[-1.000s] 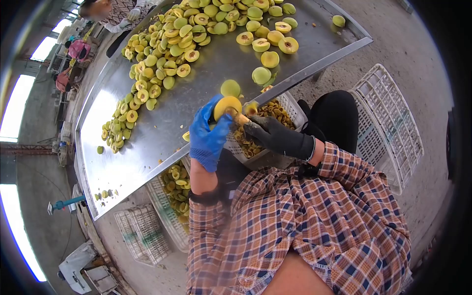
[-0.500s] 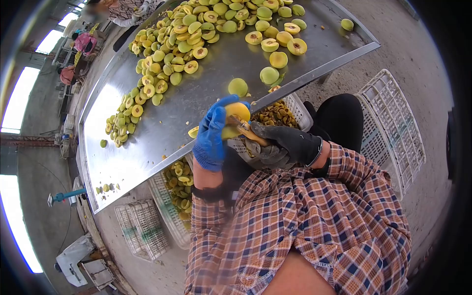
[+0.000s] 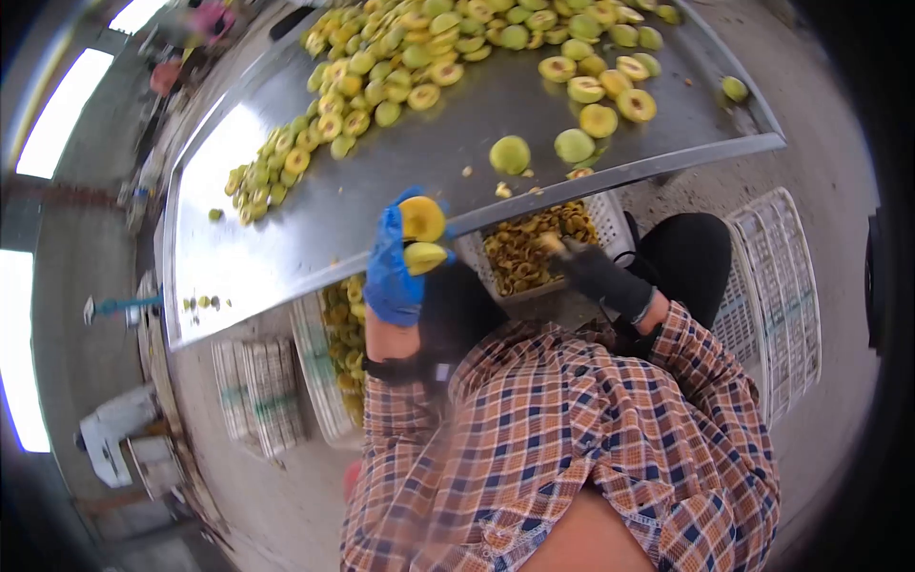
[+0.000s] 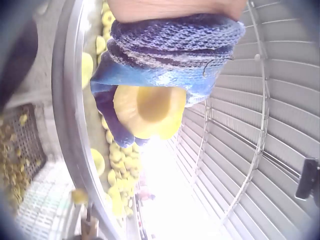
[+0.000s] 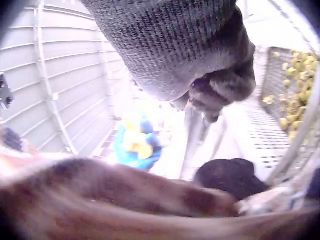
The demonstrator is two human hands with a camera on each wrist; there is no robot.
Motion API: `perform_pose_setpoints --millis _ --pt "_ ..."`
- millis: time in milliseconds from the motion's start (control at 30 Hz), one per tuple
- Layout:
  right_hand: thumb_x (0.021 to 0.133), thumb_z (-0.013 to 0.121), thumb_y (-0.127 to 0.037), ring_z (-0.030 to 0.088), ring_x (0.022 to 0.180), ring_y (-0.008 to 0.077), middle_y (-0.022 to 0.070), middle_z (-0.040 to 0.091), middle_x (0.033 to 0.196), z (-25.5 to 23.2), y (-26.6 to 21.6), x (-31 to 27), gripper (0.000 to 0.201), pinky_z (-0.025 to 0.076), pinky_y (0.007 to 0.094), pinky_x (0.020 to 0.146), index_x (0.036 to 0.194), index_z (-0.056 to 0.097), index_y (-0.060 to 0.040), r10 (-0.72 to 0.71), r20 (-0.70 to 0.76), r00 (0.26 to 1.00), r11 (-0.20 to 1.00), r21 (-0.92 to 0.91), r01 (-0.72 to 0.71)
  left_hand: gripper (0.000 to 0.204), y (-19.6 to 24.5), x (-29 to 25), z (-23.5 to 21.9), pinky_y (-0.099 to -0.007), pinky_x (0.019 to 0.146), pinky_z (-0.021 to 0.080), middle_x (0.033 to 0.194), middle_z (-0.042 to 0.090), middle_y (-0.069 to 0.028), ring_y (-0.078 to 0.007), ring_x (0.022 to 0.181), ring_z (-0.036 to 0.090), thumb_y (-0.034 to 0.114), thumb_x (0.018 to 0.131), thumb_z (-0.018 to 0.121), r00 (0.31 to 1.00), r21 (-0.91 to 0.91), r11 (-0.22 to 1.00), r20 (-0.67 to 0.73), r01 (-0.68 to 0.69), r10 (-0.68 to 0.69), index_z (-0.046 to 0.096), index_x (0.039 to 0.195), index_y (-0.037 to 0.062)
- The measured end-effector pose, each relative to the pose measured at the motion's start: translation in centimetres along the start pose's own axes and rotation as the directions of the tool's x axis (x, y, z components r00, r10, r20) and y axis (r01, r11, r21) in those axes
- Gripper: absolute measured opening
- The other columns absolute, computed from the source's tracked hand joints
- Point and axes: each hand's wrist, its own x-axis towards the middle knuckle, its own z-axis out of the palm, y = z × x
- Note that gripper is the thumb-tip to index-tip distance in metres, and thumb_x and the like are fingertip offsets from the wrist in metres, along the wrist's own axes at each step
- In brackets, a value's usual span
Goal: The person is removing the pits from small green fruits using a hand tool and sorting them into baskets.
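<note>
My left hand [image 3: 393, 276], in a blue glove, holds two yellow-green peach halves near the table edge. The upper half [image 3: 422, 219] shows its cut yellow face; below it, the other half [image 3: 424, 257] is seen side-on. In the left wrist view, a half [image 4: 127, 112] with a round hollow sits in the gloved fingers. My right hand [image 3: 606, 278], in a black glove, grips a wooden-handled coring tool [image 3: 553, 244] over a basket of scraps [image 3: 620, 224]. The right wrist view shows its fingers [image 5: 220, 90] curled, with the tool mostly hidden.
On the tilted metal table [image 3: 381, 172] lie many peach halves [image 3: 381, 71], with loose ones [image 3: 510, 154] near its front edge. Below stand another filled crate [image 3: 310, 362], stacked white crates [image 3: 253, 396] at left and an upright crate [image 3: 786, 286] at right.
The right hand has drawn the tool out of the fruit and moved right, over the scrap basket. The left hand keeps the peach halves, now turned. The head view has shifted.
</note>
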Motion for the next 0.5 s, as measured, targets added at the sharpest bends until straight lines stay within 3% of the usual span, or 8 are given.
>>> perform_pose_setpoints --millis 67,133,167,200,233,400,467,500 --pt "0.090 0.058 -0.015 0.059 0.090 0.0253 0.0132 0.062 0.100 0.3 3.9 -0.8 0.040 0.047 0.0322 0.079 0.128 0.051 -0.0034 -0.199 0.058 0.978 0.844 -0.496 0.202 0.051 0.7 -2.4 -4.5 -0.0344 0.068 0.057 0.110 0.063 -0.0134 -0.0215 0.085 0.064 0.047 0.098 0.042 0.982 0.096 0.985 -0.110 -0.144 0.155 0.046 0.134 0.0106" --pt "0.085 0.060 -0.007 0.057 0.101 0.0330 0.0185 0.058 0.112 -0.5 0.0 -1.2 0.052 0.047 0.0363 0.085 0.135 0.045 -0.0048 0.290 0.084 0.953 0.953 0.067 -0.295 0.052 1.8 -5.9 -9.5 -0.0318 0.067 0.055 0.107 0.063 -0.0124 -0.0209 0.084 0.064 0.047 0.098 0.042 0.918 0.206 0.964 -0.323 -0.169 0.230 0.049 0.132 0.0093" --pt "0.085 0.060 -0.007 0.057 0.101 0.0330 0.0185 0.058 0.112 0.3 0.4 -1.2 0.052 0.047 0.0363 0.085 0.135 0.045 -0.0048 0.271 0.150 0.951 0.958 0.052 -0.281 0.051 2.5 -8.0 -10.8 -0.0297 0.069 0.053 0.107 0.064 -0.0117 -0.0198 0.087 0.063 0.048 0.097 0.043 0.840 0.406 0.906 -0.444 -0.121 0.312 0.056 0.123 0.0068" --pt "0.085 0.057 -0.004 0.056 0.106 0.0331 0.0193 0.056 0.116 0.4 1.5 -1.7 0.048 0.048 0.0361 0.085 0.132 0.048 -0.0038 0.033 0.011 0.999 0.982 -0.184 -0.030 0.051 2.5 -9.4 -12.8 -0.0280 0.073 0.051 0.106 0.065 -0.0101 -0.0187 0.093 0.062 0.049 0.097 0.044 0.730 0.605 0.791 -0.498 -0.096 0.469 0.065 0.108 0.0034" --pt "0.085 0.055 -0.001 0.054 0.110 0.0331 0.0201 0.054 0.119 0.4 2.2 -1.8 0.044 0.049 0.0359 0.086 0.129 0.050 -0.0028 -0.248 -0.076 0.966 0.886 -0.421 0.195 0.051 2.5 -10.8 -16.1 -0.0280 0.075 0.051 0.105 0.065 -0.0096 -0.0179 0.095 0.061 0.048 0.097 0.045 0.725 0.673 0.738 -0.490 -0.038 0.484 0.068 0.103 0.0026" --pt "0.085 0.052 0.003 0.048 0.118 0.0350 0.0219 0.048 0.128 -0.2 1.8 -2.3 0.048 0.044 0.0366 0.097 0.132 0.048 -0.0025 -0.194 -0.027 0.981 0.861 -0.484 0.157 0.039 3.1 -10.5 -15.7 -0.0327 0.077 0.050 0.104 0.067 -0.0072 -0.0169 0.091 0.062 0.034 0.097 0.052 0.774 0.734 0.678 -0.448 0.033 0.448 0.071 0.091 0.0009" --pt "0.084 0.053 0.002 0.049 0.116 0.0362 0.0230 0.047 0.129 0.3 3.0 -1.9 0.048 0.044 0.0362 0.096 0.132 0.048 -0.0017 -0.330 0.005 0.944 0.802 -0.525 0.284 0.030 2.9 -6.8 -11.6 -0.0350 0.082 0.048 0.101 0.068 -0.0101 -0.0211 0.093 0.063 0.030 0.092 0.059 0.802 0.829 0.556 -0.373 0.061 0.467 0.070 0.095 0.0027" --pt "0.088 0.055 -0.005 0.058 0.098 0.0262 0.0181 0.058 0.113 0.6 2.4 -1.4 0.037 0.048 0.0315 0.082 0.125 0.053 0.0004 -0.445 -0.071 0.893 0.743 -0.587 0.323 0.026 2.4 -4.1 -11.2 -0.0360 0.085 0.048 0.101 0.068 -0.0137 -0.0270 0.095 0.064 0.028 0.087 0.064 0.813 0.934 0.357 -0.211 0.004 0.543 0.070 0.098 0.0055"
